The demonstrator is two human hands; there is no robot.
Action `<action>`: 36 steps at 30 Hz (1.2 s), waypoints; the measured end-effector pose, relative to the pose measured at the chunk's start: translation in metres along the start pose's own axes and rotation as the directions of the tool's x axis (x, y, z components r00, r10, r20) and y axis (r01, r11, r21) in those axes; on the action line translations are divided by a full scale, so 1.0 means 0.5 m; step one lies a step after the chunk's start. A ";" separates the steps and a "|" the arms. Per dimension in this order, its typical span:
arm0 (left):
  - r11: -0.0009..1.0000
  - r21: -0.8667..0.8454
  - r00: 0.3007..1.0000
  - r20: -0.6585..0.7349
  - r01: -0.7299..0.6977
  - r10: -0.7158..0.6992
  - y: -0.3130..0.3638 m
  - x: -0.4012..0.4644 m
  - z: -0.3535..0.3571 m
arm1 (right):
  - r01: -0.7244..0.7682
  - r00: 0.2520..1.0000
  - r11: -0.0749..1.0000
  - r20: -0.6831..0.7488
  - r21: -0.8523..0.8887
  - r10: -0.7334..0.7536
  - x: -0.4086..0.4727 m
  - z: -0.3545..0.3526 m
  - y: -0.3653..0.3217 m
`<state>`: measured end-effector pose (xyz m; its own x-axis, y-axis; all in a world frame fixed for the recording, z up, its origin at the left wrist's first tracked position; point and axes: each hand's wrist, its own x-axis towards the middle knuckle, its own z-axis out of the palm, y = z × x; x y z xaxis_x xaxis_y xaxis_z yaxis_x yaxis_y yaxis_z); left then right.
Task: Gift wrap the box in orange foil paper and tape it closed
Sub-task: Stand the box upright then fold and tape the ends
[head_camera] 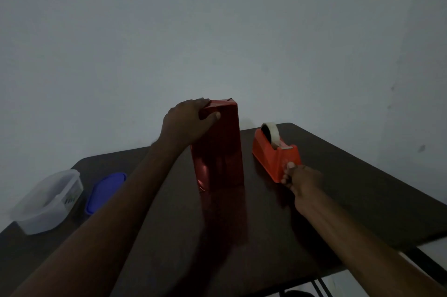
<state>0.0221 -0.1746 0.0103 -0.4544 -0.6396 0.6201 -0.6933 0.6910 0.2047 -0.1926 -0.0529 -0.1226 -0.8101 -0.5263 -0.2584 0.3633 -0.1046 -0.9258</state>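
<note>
Dark glossy table (338,200). Near its left edge sit a translucent plastic tub (48,202) and a blue oval lid (105,191), just beside each other, well apart from the work. Foil-wrapped box (217,149), shiny, tall, upright, mid-table toward the far edge. Left hand (187,122) grips its top left corner, thumb on the near face. Orange plastic tape dispenser (273,154) stands right of the box; right hand (300,179) pinches its near end.

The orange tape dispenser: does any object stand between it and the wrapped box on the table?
Nothing visible does. Between the orange plastic tape dispenser and the upright box in shiny orange-red foil lies only bare dark table. The right hand grips the dispenser's near end; the left hand holds the box's top.
</note>
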 end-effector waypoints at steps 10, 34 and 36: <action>1.000 0.023 1.000 -0.007 -0.013 0.013 -0.002 -0.002 0.005 | 0.438 0.894 0.875 0.195 -0.203 -0.403 -0.062 0.010 -0.078; 0.996 0.067 0.999 0.017 -0.050 0.049 -0.013 0.001 0.000 | 0.900 0.377 0.320 0.898 -0.297 -0.226 -0.065 0.340 -0.341; 0.998 0.065 0.999 0.037 -0.025 0.023 -0.011 0.004 0.001 | 0.900 0.373 0.318 0.903 -0.297 -0.212 -0.060 0.340 -0.342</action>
<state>0.0249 -0.1798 0.0100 -0.4904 -0.6359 0.5960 -0.7164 0.6836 0.1399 -0.1523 -0.1629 0.0906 0.0367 -0.9362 0.3496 -0.7505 -0.2568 -0.6090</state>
